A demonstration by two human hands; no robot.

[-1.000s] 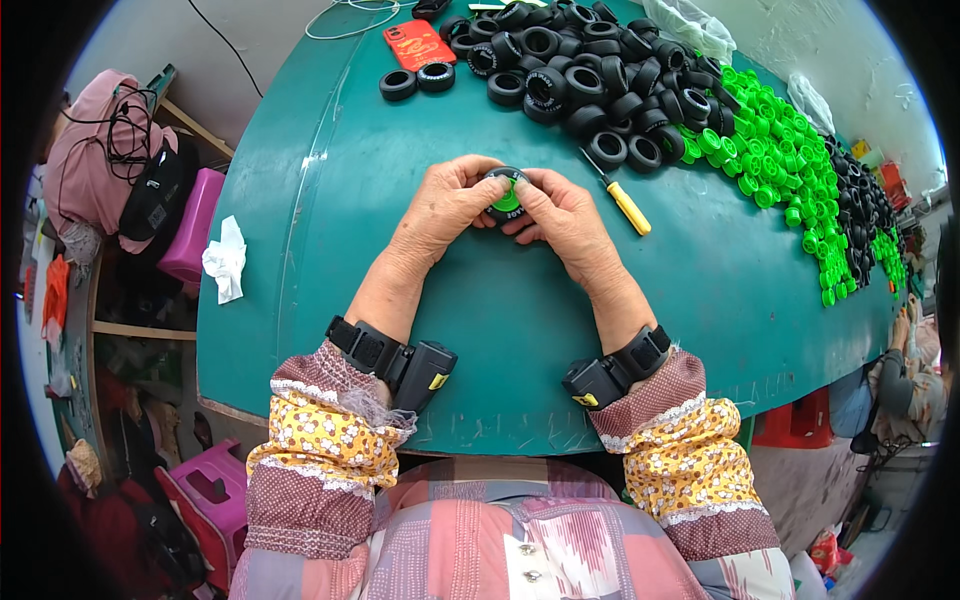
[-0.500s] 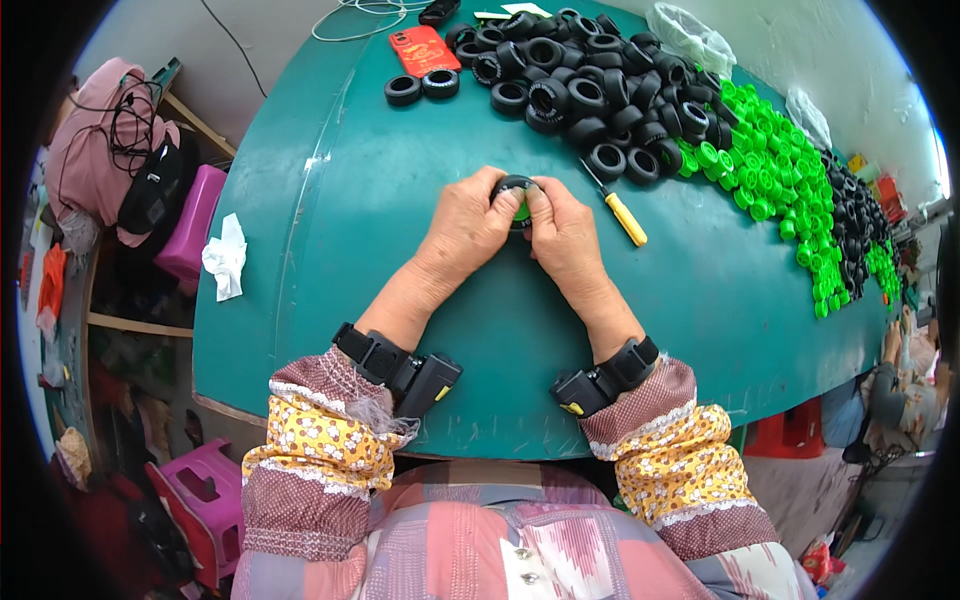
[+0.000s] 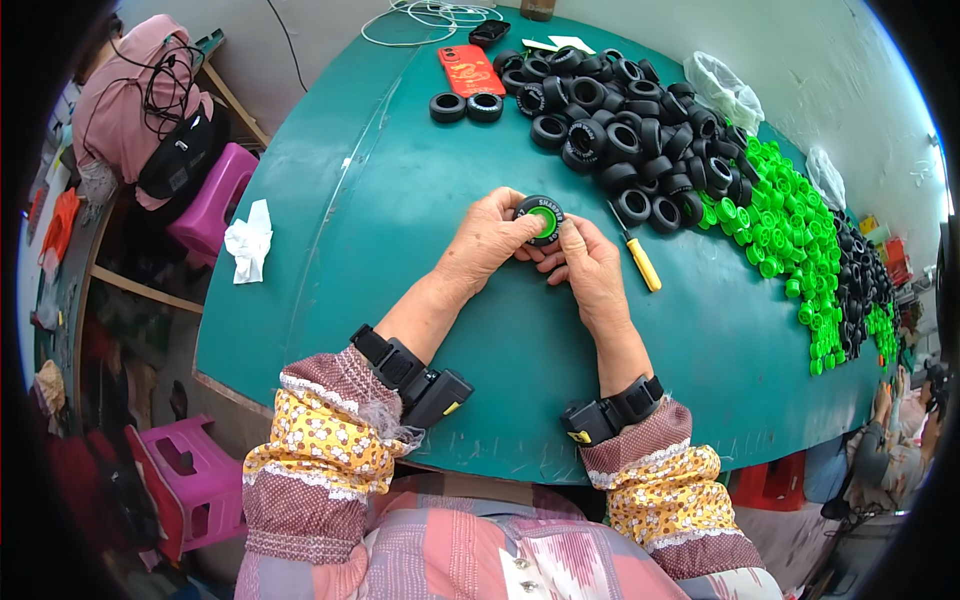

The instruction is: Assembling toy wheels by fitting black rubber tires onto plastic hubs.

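A small black toy tyre with a bright green wheel hub in its middle is held between my hands above the green table. My left hand grips its left side, the thumb lying on the hub. On the lower right rim, the thumb and fingers of my right hand pinch the tyre. The hub sits inside the tyre's ring, its face turned up toward me. A yellow-handled screwdriver lies on the table just right of my right hand.
Ahead lies a heap of black tyres, beside a long pile of green hubs on the right. Two tyres lie near a red phone case. A crumpled tissue is at left. Purple stools and a seated person are beyond.
The tyre has turned so its face with the green hub shows more fully. My right fingers have shifted to its lower right rim. The whole view has shifted slightly.
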